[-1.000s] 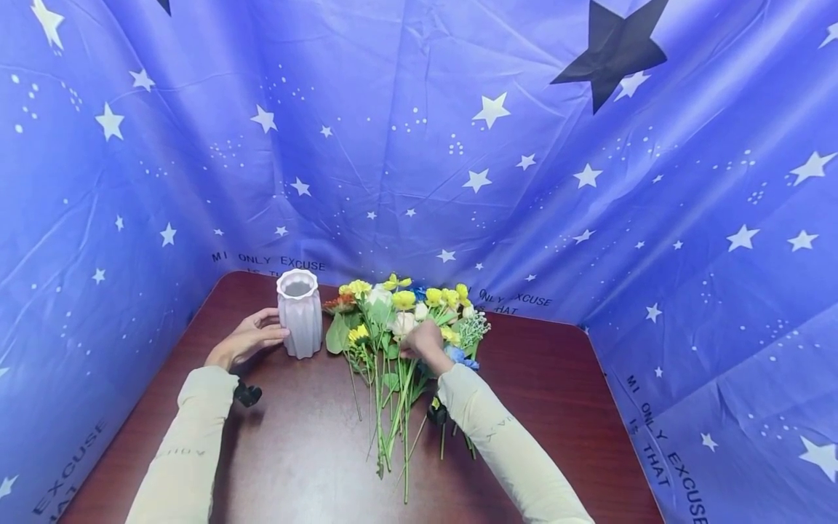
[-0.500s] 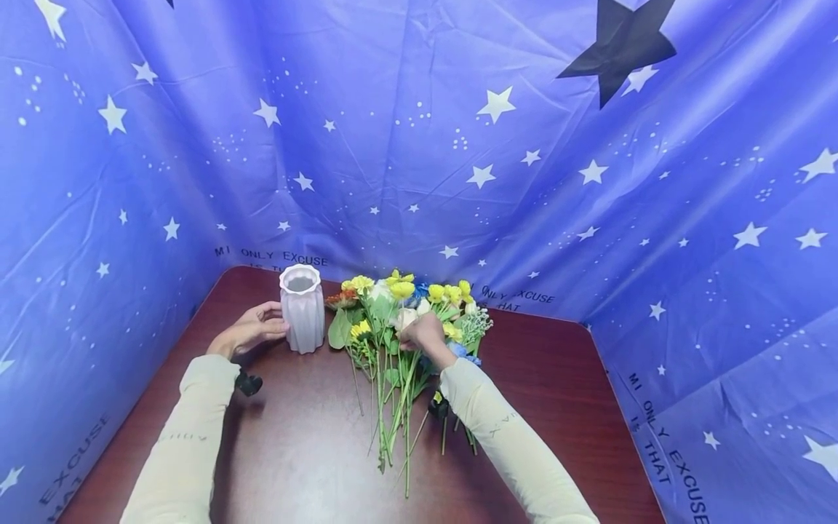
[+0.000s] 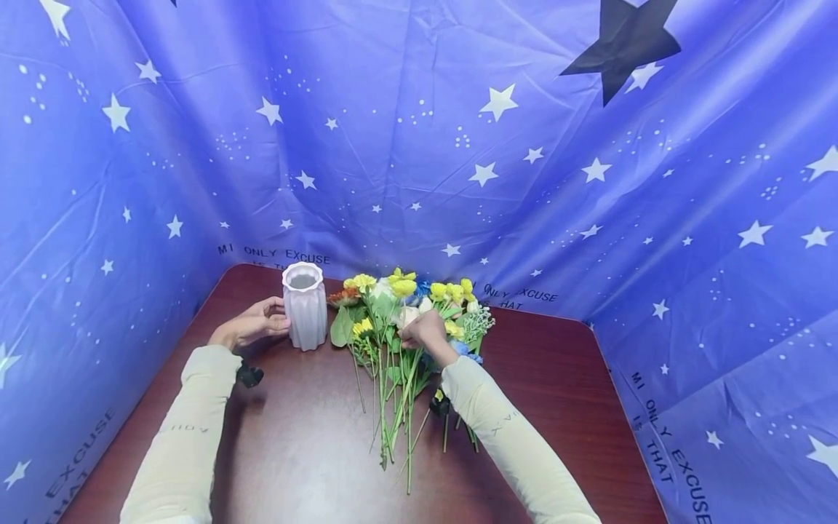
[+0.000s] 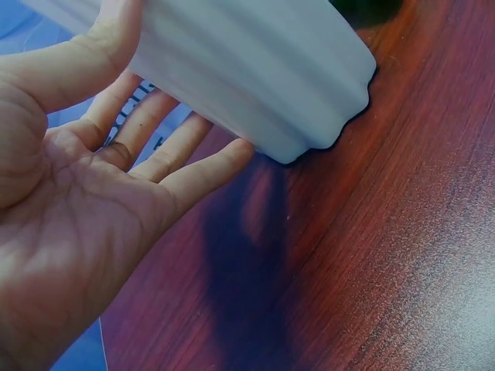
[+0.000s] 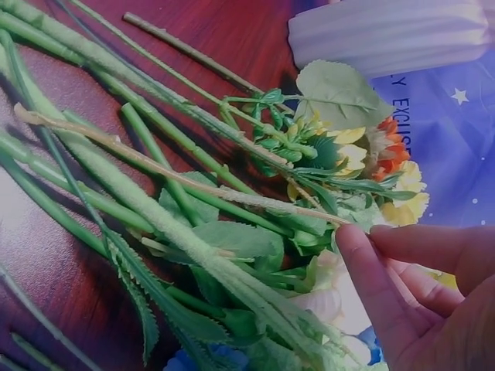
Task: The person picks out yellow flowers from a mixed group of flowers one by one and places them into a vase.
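Observation:
A pale, fluted vase [image 3: 305, 313] stands upright at the back left of the table. My left hand [image 3: 252, 325] touches its left side, thumb toward the front and fingers fairly straight; in the left wrist view the fingertips [image 4: 241, 148] lie along the vase's edge. To the right lies a pile of flowers [image 3: 363, 284] in yellow, white, orange and blue, stems toward me. My right hand [image 3: 425, 333] is over the pile. In the right wrist view, its thumb and index finger pinch a thin brownish flower stem [image 5: 232, 195]; I cannot tell which bloom it carries.
The dark red wooden table [image 3: 314, 444] has its back edge close to a blue star-printed cloth [image 3: 393, 145], which also hangs at both sides. Loose green stems [image 3: 409, 437] stick out toward the front. Black wrist devices [image 3: 250, 374] hang below both sleeves.
The head view has shifted slightly. My right hand has risen a little, and a yellow bloom just above it sits slightly higher among its neighbours. My left hand stays at the vase.

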`<action>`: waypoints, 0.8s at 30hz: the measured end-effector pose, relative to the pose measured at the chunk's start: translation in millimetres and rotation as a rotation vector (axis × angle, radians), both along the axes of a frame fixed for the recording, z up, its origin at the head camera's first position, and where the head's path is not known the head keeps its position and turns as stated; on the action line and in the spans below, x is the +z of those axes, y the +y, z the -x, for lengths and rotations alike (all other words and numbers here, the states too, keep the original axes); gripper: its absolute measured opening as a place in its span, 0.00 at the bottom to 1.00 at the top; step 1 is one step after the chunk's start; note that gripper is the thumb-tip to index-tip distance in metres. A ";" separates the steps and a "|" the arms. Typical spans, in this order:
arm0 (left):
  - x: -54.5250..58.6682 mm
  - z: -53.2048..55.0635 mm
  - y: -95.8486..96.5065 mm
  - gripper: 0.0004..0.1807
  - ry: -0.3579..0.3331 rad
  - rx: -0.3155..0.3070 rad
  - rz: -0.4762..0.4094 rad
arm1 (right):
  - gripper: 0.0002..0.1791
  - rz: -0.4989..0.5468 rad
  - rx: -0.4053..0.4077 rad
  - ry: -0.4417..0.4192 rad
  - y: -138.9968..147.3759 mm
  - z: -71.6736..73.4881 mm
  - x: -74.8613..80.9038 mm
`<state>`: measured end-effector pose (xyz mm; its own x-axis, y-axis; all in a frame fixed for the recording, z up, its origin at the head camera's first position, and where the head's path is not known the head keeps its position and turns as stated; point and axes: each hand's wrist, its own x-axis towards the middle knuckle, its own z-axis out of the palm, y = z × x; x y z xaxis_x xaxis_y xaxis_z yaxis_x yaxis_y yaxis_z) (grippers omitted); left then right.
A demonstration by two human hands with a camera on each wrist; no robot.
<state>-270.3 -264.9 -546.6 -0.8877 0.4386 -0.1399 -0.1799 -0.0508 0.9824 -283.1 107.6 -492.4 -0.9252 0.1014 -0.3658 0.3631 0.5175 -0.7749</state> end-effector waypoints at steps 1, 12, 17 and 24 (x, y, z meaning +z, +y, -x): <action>-0.5 -0.1 -0.5 0.18 0.001 -0.004 -0.003 | 0.02 0.006 0.003 0.001 -0.1 -0.4 0.6; -3.2 -3.5 -0.6 0.19 0.009 0.012 -0.037 | 0.07 0.077 -0.003 0.028 1.1 1.6 22.6; -4.7 -3.4 -0.1 0.19 0.022 0.009 -0.036 | 0.08 0.153 0.011 0.019 6.6 7.0 31.1; -4.8 -5.1 1.0 0.18 0.030 0.023 -0.011 | 0.10 0.242 0.008 -0.007 14.2 12.1 45.2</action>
<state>-265.2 -263.9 -551.4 -0.9015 0.4191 -0.1082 -0.1490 -0.0659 0.9866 -295.2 121.9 -447.2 -0.9231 0.0027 -0.3845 0.3652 0.3194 -0.8744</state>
